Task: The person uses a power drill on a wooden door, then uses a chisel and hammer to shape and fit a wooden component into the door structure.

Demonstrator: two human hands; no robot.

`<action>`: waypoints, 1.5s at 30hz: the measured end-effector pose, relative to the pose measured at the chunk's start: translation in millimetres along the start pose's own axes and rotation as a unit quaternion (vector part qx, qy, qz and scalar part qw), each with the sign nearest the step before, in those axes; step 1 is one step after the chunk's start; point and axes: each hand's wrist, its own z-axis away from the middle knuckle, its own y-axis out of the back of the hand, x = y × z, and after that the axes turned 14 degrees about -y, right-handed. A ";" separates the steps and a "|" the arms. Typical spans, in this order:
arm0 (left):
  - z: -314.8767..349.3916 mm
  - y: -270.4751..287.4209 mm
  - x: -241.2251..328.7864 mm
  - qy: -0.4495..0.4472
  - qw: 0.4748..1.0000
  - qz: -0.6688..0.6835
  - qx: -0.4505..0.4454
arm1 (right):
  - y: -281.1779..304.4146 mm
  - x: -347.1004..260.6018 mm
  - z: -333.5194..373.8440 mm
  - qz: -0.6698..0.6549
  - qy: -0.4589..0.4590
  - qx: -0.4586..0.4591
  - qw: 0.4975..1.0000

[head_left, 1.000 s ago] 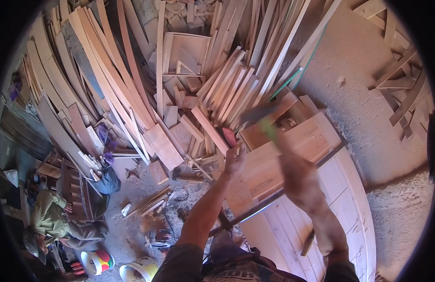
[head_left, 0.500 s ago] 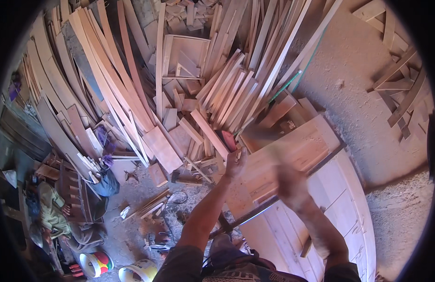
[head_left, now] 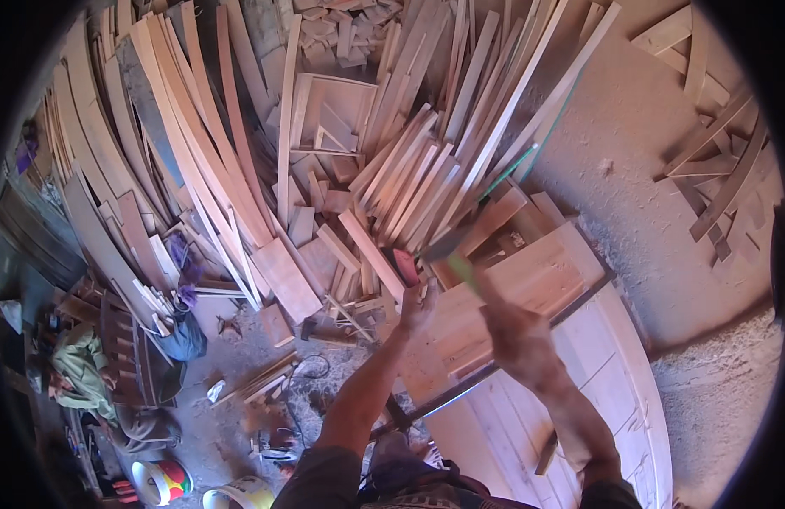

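My right hand (head_left: 518, 338) is wrapped round the handle of a hammer (head_left: 463, 270), which has a green stretch near its dark head; motion blurs the head. The head points left, over the far edge of the wooden workpiece (head_left: 528, 293). My left hand (head_left: 418, 310) is at the workpiece's far left corner, its fingers closed together. Whatever it grips there is too small to make out. Just beyond those fingers is a red object (head_left: 404, 265), beside the end of a narrow board (head_left: 371, 250). A dark bar (head_left: 469, 373) crosses the work in front of my hands.
Long planks (head_left: 210, 127) and short offcuts lean and lie beyond the work. A person in pale green (head_left: 80, 363) sits at the left. Two buckets (head_left: 162, 482) stand at the lower left, near a loose cable (head_left: 312, 366). More scraps (head_left: 723, 170) lie at the far right.
The hammer, blurred before, shows more plainly now, its head left of where the blur was. My right hand has shifted slightly left; my left hand stays at the same corner. The view has tilted slightly.
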 end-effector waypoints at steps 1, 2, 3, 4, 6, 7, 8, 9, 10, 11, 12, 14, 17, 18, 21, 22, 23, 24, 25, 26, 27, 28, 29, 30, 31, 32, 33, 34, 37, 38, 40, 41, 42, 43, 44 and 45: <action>8.2 5.0 2.1 0.004 0.999 -0.036 -0.022 | 9.7 -16.9 -2.0 -0.096 -0.019 0.088 0.991; 8.0 4.3 4.3 0.008 1.000 -0.025 -0.012 | -1.4 -11.2 7.7 -0.169 -0.034 0.141 0.975; 5.9 -4.2 8.4 0.014 1.000 -0.008 -0.005 | -16.2 -0.8 22.5 -0.234 -0.053 0.195 0.951; 5.6 -11.6 13.1 0.021 1.000 0.010 0.002 | -15.3 15.5 26.7 -0.134 -0.040 0.126 0.982; 3.5 -8.1 0.0 -0.007 0.998 0.054 0.010 | -15.6 31.7 24.5 0.040 0.042 -0.011 0.998; 7.2 -6.7 -7.1 -0.020 0.997 0.077 0.010 | -17.6 28.3 27.7 0.078 -0.030 -0.088 0.993; -18.0 -7.7 -10.0 -0.033 0.998 0.056 0.006 | -18.4 29.5 7.3 0.123 -0.083 -0.148 0.978; -14.0 7.1 -11.9 -0.023 0.999 0.023 0.010 | -8.8 3.3 -1.9 0.057 -0.077 -0.118 0.988; -4.0 3.8 -4.3 -0.016 1.000 0.002 -0.001 | 0.6 -8.8 6.0 0.001 -0.063 -0.038 0.997; 5.7 3.4 7.6 -0.014 1.000 -0.020 -0.015 | 11.4 -20.1 0.7 -0.054 -0.039 0.052 0.996; 7.2 0.1 6.3 0.001 1.000 -0.013 -0.018 | 0.6 -10.3 5.9 -0.044 -0.046 0.072 0.995; 6.3 -7.2 9.6 0.023 1.000 0.000 -0.021 | -22.5 8.0 18.4 -0.028 -0.063 0.110 0.992; 5.4 -13.3 -12.1 0.013 0.984 0.173 0.041 | -36.1 45.7 20.1 0.199 -0.033 -0.124 0.972; 11.4 -8.6 -11.9 0.018 0.984 0.172 0.039 | -27.6 31.9 10.4 0.134 -0.025 -0.074 0.988; 8.5 4.4 -2.1 -0.001 0.999 -0.028 -0.026 | 5.4 -27.4 -4.0 -0.114 -0.009 0.112 0.987; 8.7 5.8 -1.6 0.000 0.999 -0.030 -0.028 | -6.4 -9.7 3.1 -0.098 0.006 0.087 0.991; 9.5 -2.5 1.0 -0.001 0.999 -0.020 -0.034 | -19.7 21.0 19.1 -0.072 0.016 0.066 0.995; 7.1 -4.3 0.8 -0.006 0.999 -0.020 -0.032 | -28.9 26.5 19.5 0.022 -0.043 -0.008 0.999; 14.4 -13.9 6.2 0.012 0.998 0.066 0.002 | -36.6 34.3 21.7 0.130 -0.092 -0.087 0.983; 22.7 -14.1 14.0 0.033 0.989 0.143 0.031 | -34.5 29.1 24.2 0.117 -0.094 -0.076 0.986; 27.0 -7.7 19.4 0.035 0.989 0.135 0.041 | -24.5 19.9 16.0 0.108 -0.074 -0.066 0.989; 4.6 -8.1 12.7 0.012 0.990 0.133 0.052 | -14.8 10.8 6.9 0.100 -0.054 -0.056 0.992; 6.0 -3.4 6.7 0.001 0.999 0.050 0.021 | -8.1 -0.6 -0.9 0.021 0.018 0.041 0.999; 7.7 -0.3 0.8 -0.009 0.999 -0.033 -0.011 | -14.7 2.2 5.4 -0.037 0.009 0.102 0.994; 10.9 0.0 -4.4 0.016 1.000 -0.003 -0.021 | -26.7 9.0 13.9 -0.095 -0.001 0.163 0.982; 12.5 2.9 -15.0 -0.002 1.000 0.002 -0.017 | -27.3 12.9 15.4 -0.051 -0.001 0.115 0.992; 13.0 1.0 -22.5 -0.020 1.000 0.009 -0.015 | -26.9 18.8 18.8 -0.005 0.000 0.067 0.998; 18.8 -0.8 -27.5 -0.030 0.999 0.017 0.002 | -28.3 23.4 20.0 0.039 0.006 0.020 0.999; 13.1 -12.5 -15.5 -0.033 0.998 0.025 0.055 | -18.7 15.8 13.1 0.092 -0.065 -0.077 0.991; 21.5 -11.4 -10.7 -0.010 0.999 0.012 0.046 | -19.0 7.1 17.1 0.018 -0.076 -0.004 0.997; 11.9 1.8 -10.0 0.048 0.995 -0.052 -0.066 | -19.3 -7.8 13.4 -0.123 -0.082 0.160 0.976; 12.6 -0.7 -13.7 0.031 0.998 -0.030 -0.047 | -26.9 9.6 16.7 -0.061 -0.068 0.108 0.990; 14.0 -3.9 -19.2 0.015 0.999 -0.008 -0.030 | -35.0 28.8 20.6 -0.001 -0.048 0.058 0.997; 23.8 -3.1 -34.9 -0.030 0.999 0.003 0.012 | -35.7 27.4 20.3 0.071 -0.071 -0.024 0.995; 8.6 1.3 -36.2 -0.057 0.998 -0.004 0.036 | -38.9 28.7 13.7 0.141 -0.088 -0.099 0.981; 14.5 -5.0 -25.1 -0.061 0.997 -0.001 0.041 | -31.4 19.5 26.6 0.120 -0.104 -0.100 0.982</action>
